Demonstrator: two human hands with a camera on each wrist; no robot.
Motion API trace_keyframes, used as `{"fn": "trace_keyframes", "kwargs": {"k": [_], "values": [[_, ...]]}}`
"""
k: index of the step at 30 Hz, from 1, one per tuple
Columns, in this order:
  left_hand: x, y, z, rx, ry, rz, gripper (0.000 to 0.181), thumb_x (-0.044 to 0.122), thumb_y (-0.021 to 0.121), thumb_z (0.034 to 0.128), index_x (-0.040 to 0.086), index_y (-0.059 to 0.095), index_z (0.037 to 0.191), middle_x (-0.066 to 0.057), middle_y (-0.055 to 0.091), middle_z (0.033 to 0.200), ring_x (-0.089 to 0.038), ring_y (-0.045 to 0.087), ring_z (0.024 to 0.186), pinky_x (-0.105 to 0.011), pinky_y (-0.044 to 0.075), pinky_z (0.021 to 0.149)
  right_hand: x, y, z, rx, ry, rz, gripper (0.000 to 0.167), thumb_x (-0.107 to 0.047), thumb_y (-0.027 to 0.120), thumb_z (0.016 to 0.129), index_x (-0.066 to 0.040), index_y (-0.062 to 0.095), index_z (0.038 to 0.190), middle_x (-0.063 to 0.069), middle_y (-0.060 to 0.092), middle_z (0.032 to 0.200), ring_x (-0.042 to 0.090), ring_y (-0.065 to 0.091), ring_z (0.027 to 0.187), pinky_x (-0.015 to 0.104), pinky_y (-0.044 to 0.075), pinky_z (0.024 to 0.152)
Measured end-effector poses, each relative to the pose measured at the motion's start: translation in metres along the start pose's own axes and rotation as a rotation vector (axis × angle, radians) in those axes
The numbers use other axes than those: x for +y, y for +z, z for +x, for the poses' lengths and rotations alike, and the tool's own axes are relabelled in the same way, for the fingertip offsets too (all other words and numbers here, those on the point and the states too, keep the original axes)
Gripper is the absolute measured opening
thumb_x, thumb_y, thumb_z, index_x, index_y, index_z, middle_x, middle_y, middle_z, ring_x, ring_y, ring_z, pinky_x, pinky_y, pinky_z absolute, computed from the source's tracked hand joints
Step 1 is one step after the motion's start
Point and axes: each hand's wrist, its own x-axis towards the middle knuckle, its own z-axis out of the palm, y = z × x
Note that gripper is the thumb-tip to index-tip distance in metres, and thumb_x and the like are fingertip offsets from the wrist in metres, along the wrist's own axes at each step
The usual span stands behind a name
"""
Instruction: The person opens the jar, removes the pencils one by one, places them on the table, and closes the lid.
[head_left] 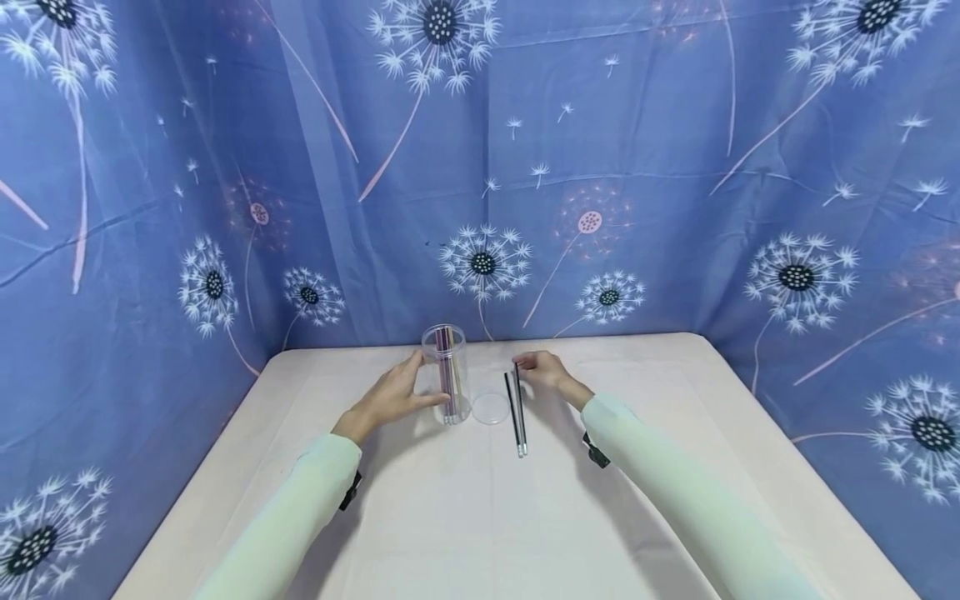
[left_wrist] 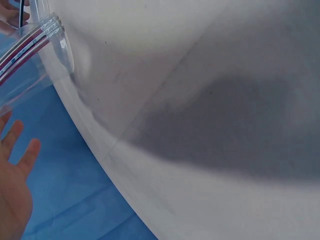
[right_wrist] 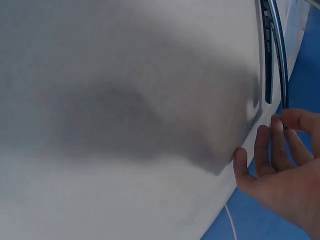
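A clear cylindrical container [head_left: 463, 375] stands upright, holding several pencils [head_left: 445, 375], some of them purple. My left hand [head_left: 393, 393] is at its left side, thumb across the front and fingers toward the back, lightly holding it. In the left wrist view the other fingers of the left hand [left_wrist: 15, 175] spread away from the wall. With thumb and index finger, my right hand [head_left: 543, 371] pinches the far end of a black pencil [head_left: 521, 408]. A second black pencil [head_left: 512, 408] lies close beside it on the table.
Between the container and the black pencils lies a clear round lid [head_left: 491, 408] on the pale table [head_left: 480, 517]. A blue dandelion-print curtain [head_left: 480, 167] rises behind the table's far edge and on both sides.
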Motion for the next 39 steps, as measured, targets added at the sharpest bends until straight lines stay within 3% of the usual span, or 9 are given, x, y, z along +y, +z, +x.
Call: {"fn": "trace_keyframes", "kwargs": {"k": [9, 19, 23, 31, 39], "values": [[0.000, -0.001, 0.003, 0.005, 0.001, 0.000, 0.097, 0.056, 0.083, 0.0833, 0.015, 0.034, 0.156, -0.016, 0.055, 0.150, -0.042, 0.054, 0.135, -0.059, 0.044, 0.114, 0.002, 0.003, -0.003, -0.039, 0.057, 0.030, 0.034, 0.004, 0.068, 0.093, 0.007, 0.068, 0.127, 0.020, 0.076, 0.110, 0.034, 0.072, 0.107, 0.040, 0.056, 0.103], [-0.003, -0.001, 0.003, 0.009, 0.000, 0.008, 0.101, 0.058, 0.082, 0.0832, 0.016, 0.031, 0.159, -0.016, 0.056, 0.150, -0.042, 0.054, 0.135, -0.059, 0.044, 0.114, 0.011, 0.006, -0.003, -0.059, 0.015, 0.016, 0.040, 0.001, 0.073, 0.089, 0.002, 0.069, 0.129, 0.015, 0.077, 0.113, 0.030, 0.073, 0.107, 0.043, 0.053, 0.107], [-0.004, -0.001, 0.003, 0.014, 0.004, 0.008, 0.101, 0.059, 0.082, 0.0830, 0.017, 0.031, 0.159, -0.016, 0.057, 0.149, -0.041, 0.055, 0.134, -0.058, 0.045, 0.114, 0.015, 0.006, -0.002, -0.045, -0.029, 0.009, 0.039, -0.004, 0.077, 0.085, -0.003, 0.073, 0.124, 0.010, 0.078, 0.110, 0.024, 0.074, 0.102, 0.037, 0.057, 0.101], [-0.002, 0.000, 0.002, 0.006, 0.005, -0.014, 0.099, 0.056, 0.083, 0.0833, 0.016, 0.032, 0.158, -0.015, 0.056, 0.149, -0.041, 0.054, 0.136, -0.058, 0.044, 0.114, 0.008, 0.016, -0.009, -0.006, 0.042, -0.022, 0.040, -0.001, 0.077, 0.088, 0.002, 0.069, 0.127, 0.016, 0.075, 0.119, 0.032, 0.071, 0.112, 0.040, 0.056, 0.103], [-0.003, 0.002, 0.000, 0.003, 0.005, -0.015, 0.101, 0.054, 0.083, 0.0837, 0.018, 0.029, 0.161, -0.013, 0.056, 0.150, -0.040, 0.053, 0.137, -0.058, 0.042, 0.116, 0.008, 0.017, -0.014, 0.010, 0.030, -0.040, 0.040, 0.000, 0.076, 0.088, 0.003, 0.069, 0.127, 0.016, 0.075, 0.118, 0.032, 0.071, 0.112, 0.042, 0.053, 0.107]]}}
